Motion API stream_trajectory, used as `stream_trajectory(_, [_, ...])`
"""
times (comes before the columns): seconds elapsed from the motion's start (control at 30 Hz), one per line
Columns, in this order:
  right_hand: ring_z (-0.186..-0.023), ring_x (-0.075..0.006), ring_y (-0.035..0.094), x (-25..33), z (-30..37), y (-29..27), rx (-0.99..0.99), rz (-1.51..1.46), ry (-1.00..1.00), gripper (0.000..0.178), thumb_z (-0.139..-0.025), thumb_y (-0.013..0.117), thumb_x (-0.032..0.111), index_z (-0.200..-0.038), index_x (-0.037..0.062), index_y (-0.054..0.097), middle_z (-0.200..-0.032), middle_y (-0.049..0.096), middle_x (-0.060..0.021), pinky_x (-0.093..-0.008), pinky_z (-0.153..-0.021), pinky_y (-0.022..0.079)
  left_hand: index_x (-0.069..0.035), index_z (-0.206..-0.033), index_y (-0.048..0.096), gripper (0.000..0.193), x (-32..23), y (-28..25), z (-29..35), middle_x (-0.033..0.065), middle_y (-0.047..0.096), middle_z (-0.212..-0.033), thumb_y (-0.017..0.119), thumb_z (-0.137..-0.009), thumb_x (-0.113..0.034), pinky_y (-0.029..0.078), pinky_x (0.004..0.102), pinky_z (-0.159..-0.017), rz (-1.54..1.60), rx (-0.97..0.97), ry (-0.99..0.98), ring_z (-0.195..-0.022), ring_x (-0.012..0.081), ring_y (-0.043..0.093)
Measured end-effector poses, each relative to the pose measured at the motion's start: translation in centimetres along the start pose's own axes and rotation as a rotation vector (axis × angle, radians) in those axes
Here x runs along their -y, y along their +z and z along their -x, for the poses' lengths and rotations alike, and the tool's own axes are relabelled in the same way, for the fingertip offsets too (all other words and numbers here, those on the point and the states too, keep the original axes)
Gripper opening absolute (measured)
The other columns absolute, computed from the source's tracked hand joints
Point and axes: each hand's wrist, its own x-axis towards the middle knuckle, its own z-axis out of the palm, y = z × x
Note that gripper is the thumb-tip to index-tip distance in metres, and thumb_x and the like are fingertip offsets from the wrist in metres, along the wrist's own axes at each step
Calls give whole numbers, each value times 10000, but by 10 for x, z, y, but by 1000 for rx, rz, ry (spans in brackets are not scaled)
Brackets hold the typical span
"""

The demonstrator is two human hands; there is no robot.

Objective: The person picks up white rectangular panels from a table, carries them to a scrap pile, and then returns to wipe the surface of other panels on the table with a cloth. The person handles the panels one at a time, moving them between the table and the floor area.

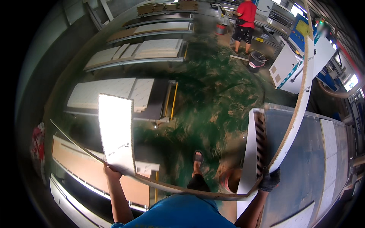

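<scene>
A long thin board strip [167,186] with a raw brown edge runs across my body. My bare left hand [113,173] is closed on it at the left. My right hand [270,179], in a dark glove, is closed on a long narrow white board strip [294,127] where it meets the crosswise one. That white strip rises far up the right side; whether the two are one piece I cannot tell. A white-faced panel [116,131] with rough edges stands up just right of my left hand. I cannot tell if it is joined to the strip.
Racks with white boards [102,93] line the left. On the right is a grey worktable [294,152], with a white panel [247,150] at its near edge. A bucket [230,179] stands by my foot; another dark bucket [257,60] and a person in red [246,19] are farther off.
</scene>
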Motion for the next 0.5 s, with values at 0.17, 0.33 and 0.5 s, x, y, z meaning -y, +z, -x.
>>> stream_trajectory(0.17, [-863,-250,656,7,-127,131,-3,-47,159,431,-793,800,149,-1153,-36,651,-980,717,-150,-395,-818,530,-56,-1380,570,574,56,145,-102,144,584,-1410,390,-1051,-490,362,556,-1148,-57,2,9,-1334,359,508])
stream_trajectory(0.33, [-937,-231,668,11,-285,247,32,-120,35,472,-785,795,102,-1199,-45,622,-1039,705,-134,-377,-858,531,-64,-1345,600,524,87,314,-169,124,635,-1344,405,-1045,-448,437,535,-1087,-20,88,-7,-1234,348,595])
stream_trajectory(0.5, [-968,-219,663,2,-398,373,120,-236,242,542,-764,778,62,-1269,-35,606,-1112,708,-133,-367,-900,530,-90,-1329,619,470,136,411,-257,93,655,-1314,429,-1041,-409,463,487,-1064,-105,34,30,-1209,329,615])
